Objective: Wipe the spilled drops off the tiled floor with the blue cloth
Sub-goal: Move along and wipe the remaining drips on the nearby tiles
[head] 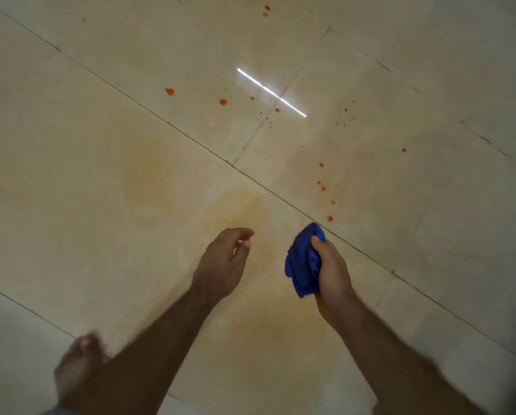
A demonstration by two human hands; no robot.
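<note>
- A bare foot is seen at the lower left, planted on the tiled floor; the frame is blurred there.
- A pale orange smear is noted on the large tile left of centre, spreading down between the two forearms.
- The left hand is held above the floor just left of centre, fingers loosely curled and relaxed, nothing held.
- Red-orange drops are recorded scattered across the upper middle of the floor, the largest furthest left; two more lie near the top edge.
- A bright white streak of reflected light is seen crossing a grout line among those drops.
- The blue cloth is bunched up, gripped by the right hand, fingers wrapped round it and the thumb pressed on top. Whether the cloth touches the floor cannot be told.
- A second trail of drops runs upward from just beyond the cloth, on the far side of a dark grout line; a lone drop lies further right.
</note>
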